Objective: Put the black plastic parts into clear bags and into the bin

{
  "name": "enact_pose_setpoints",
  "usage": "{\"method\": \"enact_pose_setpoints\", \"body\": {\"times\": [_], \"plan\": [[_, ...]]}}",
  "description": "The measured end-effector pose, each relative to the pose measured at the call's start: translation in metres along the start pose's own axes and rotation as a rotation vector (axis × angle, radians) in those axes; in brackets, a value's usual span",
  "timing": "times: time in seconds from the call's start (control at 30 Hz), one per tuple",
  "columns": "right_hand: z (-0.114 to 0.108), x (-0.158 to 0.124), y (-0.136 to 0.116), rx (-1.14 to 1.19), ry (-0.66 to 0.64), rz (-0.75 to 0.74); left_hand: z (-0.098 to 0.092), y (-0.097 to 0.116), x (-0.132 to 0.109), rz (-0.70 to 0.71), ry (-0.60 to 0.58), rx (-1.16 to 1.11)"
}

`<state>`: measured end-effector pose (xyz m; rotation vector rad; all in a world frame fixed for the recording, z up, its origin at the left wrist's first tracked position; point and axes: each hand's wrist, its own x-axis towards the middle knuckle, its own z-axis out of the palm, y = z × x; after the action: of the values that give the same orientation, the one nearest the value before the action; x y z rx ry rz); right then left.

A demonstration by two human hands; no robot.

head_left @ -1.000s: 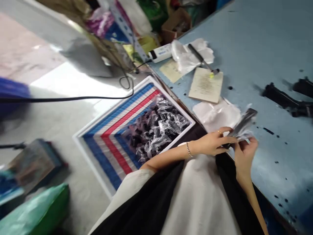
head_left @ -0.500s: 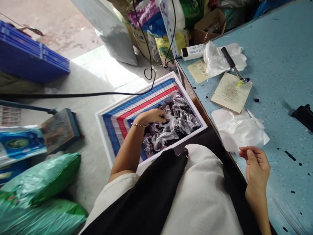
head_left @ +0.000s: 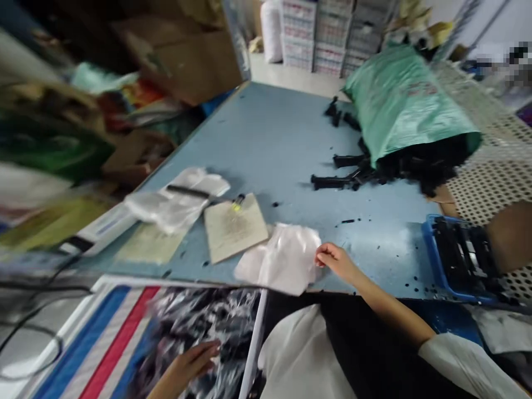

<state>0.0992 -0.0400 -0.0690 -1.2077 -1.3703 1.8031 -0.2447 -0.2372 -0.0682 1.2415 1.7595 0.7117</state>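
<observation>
Over the white-rimmed basket at the lower left is my left hand. Its fingers are stretched out and it holds nothing that I can see. Below it lie dark parts in clear plastic bags, blurred by motion. My right hand is closed, thumb against fingers, at the right edge of a stack of clear plastic bags on the blue table. A pale square block lies left of the stack. The hammer rests its yellow-tipped head on that block.
A green sack lies on its side at the back right, black parts spilling out. At the right edge stands a blue basket of black parts. More clear bags and a white box sit at the left.
My view has swung right toward the table. My left hand has drawn back over the bagged parts and its fingers have straightened. My right hand is now at the stacked bags' right edge.
</observation>
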Motion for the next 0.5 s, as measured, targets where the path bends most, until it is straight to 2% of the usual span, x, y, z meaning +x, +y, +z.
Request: {"method": "enact_pose_setpoints", "body": {"times": [0.07,0.1,0.17,0.23,0.3,0.37,0.43,0.5], "plan": [[-0.021,0.005,0.004,-0.023,0.051,-0.026,0.003,0.012,0.04,0.01,-0.134,-0.064],[-0.034,0.009,0.004,-0.054,0.086,-0.049,0.007,0.025,0.063,0.028,-0.183,-0.074],[-0.067,0.022,-0.001,-0.218,0.197,-0.134,0.02,0.065,0.117,0.151,-0.212,-0.007],[-0.112,0.044,-0.019,-0.428,0.365,-0.231,0.041,0.114,0.181,0.35,-0.187,0.132],[-0.17,0.069,-0.049,-0.557,0.572,-0.29,0.068,0.158,0.25,0.492,-0.127,0.294],[-0.238,0.089,-0.087,-0.608,0.785,-0.311,0.097,0.189,0.314,0.46,-0.079,0.44],[-0.306,0.098,-0.124,-0.665,1.003,-0.311,0.122,0.203,0.362,0.324,-0.049,0.556],[-0.366,0.097,-0.154,-0.722,1.192,-0.292,0.139,0.203,0.392,0.228,-0.03,0.659]]}}
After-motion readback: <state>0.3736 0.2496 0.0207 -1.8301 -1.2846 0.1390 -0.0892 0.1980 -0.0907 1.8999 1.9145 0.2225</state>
